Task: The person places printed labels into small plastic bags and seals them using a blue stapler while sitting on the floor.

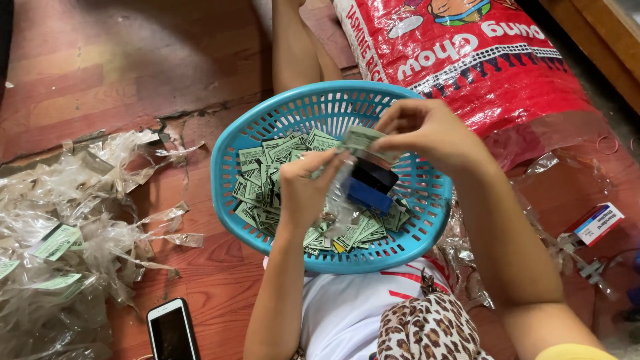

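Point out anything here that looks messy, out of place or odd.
Torn clear plastic wrappers lie in a loose heap on the wooden floor left of the blue basket, with a few green slips caught among them instead of in the basket. A phone lies on the floor beside the heap.

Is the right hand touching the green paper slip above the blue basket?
Touching. The head view shows the right hand pinching the green slip between its fingertips, above the blue basket.
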